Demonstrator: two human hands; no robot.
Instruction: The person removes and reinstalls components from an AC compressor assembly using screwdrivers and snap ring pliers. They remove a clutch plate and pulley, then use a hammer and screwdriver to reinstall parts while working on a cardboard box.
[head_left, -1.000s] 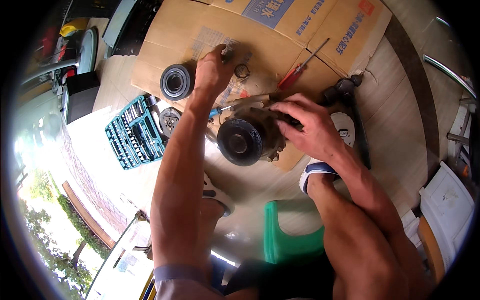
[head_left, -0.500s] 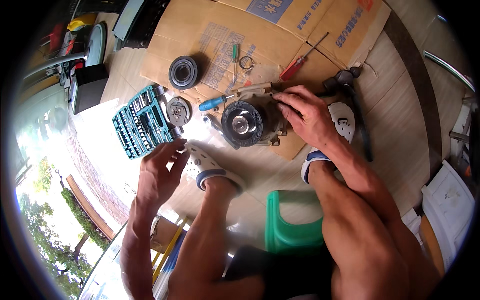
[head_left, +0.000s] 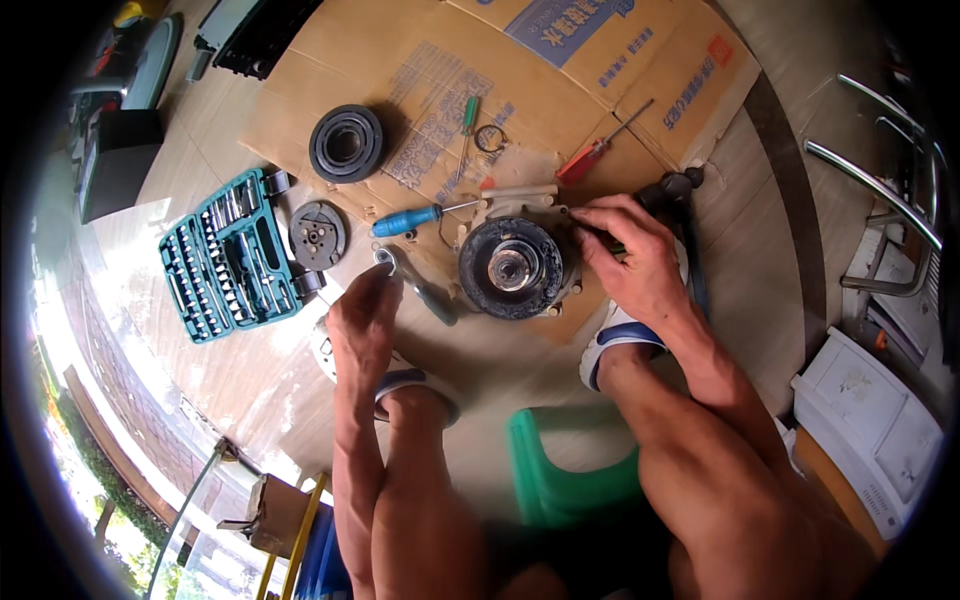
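On the cardboard between my feet stands a metal compressor, a black ring-shaped coil and a central shaft on its top. My right hand grips its right side with bent fingers and thumb. To its left lies a ratchet wrench with a teal handle. My left hand is closed at the wrench's round head; the fingertips are partly hidden. A blue-handled screwdriver lies just beyond, its tip by the compressor. A round clutch plate and a black grooved pulley rest farther left.
An opened teal socket set lies at the left. Flattened cardboard carries a red screwdriver, a green-handled screwdriver and a metal snap ring. A dark hammer-like tool lies right; a green stool stands nearer.
My left hand has moved right from beside the socket set to the ratchet wrench. The compressor, in my right hand's grip, has shifted right and appears more upright. The view has shifted too.
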